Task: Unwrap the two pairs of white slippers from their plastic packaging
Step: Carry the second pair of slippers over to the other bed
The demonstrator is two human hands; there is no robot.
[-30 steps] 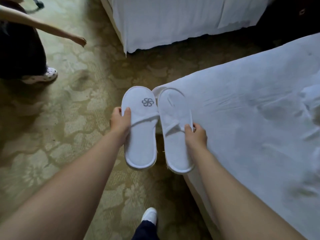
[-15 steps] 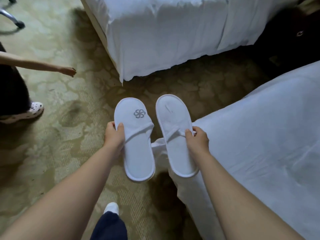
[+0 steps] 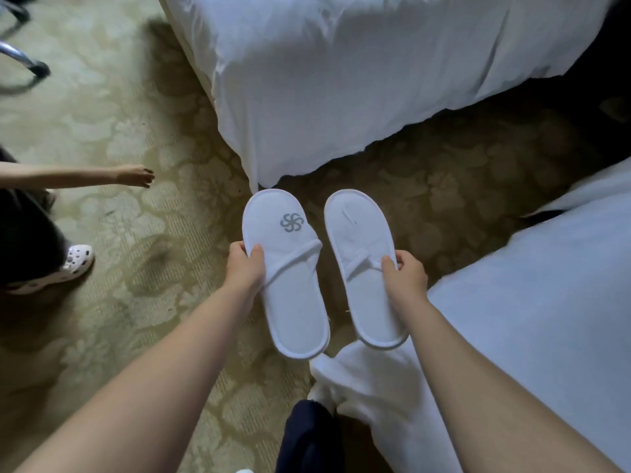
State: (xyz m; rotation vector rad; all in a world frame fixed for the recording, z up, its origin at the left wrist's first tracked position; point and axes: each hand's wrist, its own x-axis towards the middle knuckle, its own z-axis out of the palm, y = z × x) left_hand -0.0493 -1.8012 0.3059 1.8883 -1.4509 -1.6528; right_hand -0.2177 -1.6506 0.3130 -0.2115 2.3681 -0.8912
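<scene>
White terry-cloth slippers, one in each hand, are held toes-forward above a patterned olive carpet [image 3: 143,97] between two white-sheeted beds. At far left, a second person's outstretched arm [image 3: 85,174] and a white clog [image 3: 73,264] edge into view. The left hand [image 3: 246,268] is closed on the outer edge of the left slipper [image 3: 283,268], thumb on top near the strap, below a grey pinwheel logo [image 3: 292,222]. Just beside it but apart, the right slipper [image 3: 362,264] is pinched by the right hand [image 3: 404,273] where its band twists at the instep. No plastic wrapping shows on either slipper, so this pair appears already unwrapped; a second pair is not visible. Thin, flat and soft, the slippers look very light and floppy, likely to bend at the heel if held only by the toe; a grip at the strap or mid-sole edge seems surest. The far bed [image 3: 341,80] fills the top, the near bed [image 3: 529,319] the right.
</scene>
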